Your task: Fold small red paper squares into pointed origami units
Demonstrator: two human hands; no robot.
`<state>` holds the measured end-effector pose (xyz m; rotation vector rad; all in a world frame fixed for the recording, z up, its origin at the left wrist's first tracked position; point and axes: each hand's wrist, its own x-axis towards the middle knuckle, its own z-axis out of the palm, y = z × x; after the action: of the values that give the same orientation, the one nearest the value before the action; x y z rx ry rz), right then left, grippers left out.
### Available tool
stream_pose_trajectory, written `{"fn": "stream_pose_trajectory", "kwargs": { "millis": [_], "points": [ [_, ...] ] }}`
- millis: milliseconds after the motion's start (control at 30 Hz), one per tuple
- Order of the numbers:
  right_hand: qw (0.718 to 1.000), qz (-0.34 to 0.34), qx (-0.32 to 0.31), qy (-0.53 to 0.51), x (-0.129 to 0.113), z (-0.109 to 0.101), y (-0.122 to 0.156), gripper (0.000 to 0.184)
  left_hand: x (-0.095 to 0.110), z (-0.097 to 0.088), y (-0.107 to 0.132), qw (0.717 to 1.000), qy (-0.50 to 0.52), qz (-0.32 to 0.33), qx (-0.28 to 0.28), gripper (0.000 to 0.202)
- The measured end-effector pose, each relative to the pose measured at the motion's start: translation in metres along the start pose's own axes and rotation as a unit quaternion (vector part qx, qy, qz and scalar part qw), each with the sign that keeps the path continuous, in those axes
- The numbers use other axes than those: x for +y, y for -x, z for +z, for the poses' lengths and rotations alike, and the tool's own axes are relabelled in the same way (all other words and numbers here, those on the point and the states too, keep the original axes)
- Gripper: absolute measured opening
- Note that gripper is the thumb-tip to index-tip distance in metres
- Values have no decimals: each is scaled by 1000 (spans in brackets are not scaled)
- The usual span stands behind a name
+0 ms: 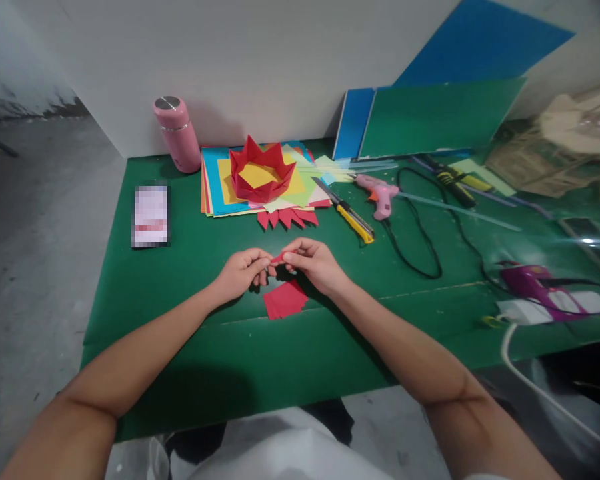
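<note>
- Our left hand and right hand both pinch one small red paper, on our side of the red crown.
- Pointy red papers lie just in front of the crown.
- Some flat red papers lie farther from it, nearer us.
- A pink glue gun lies right of the crown.

Dimly lit, with soft shadow at the front of the counter and under the left fingers. Glaring white at the counter's right end, blurred and stretched there; pixelated over the phone at the counter's left.
</note>
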<state>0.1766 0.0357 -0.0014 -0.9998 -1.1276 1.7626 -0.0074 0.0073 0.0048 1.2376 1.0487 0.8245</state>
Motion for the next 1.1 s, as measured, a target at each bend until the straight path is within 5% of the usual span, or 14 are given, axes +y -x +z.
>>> {"fn": "stream_pose_trajectory", "kwargs": {
  "millis": [733,1000,1100],
  "points": [
    [999,-5,-17,33,3,-2,-2,24,2,3,6,995,-70,39,61,14],
    [974,-125,-13,187,-2,-4,0,12,-6,-5,1,975,-167,99,112,17],
    [973,-121,-11,198,-3,-4,1,12,-6,-5,0,965,-199,129,109,16]
  ]
}}
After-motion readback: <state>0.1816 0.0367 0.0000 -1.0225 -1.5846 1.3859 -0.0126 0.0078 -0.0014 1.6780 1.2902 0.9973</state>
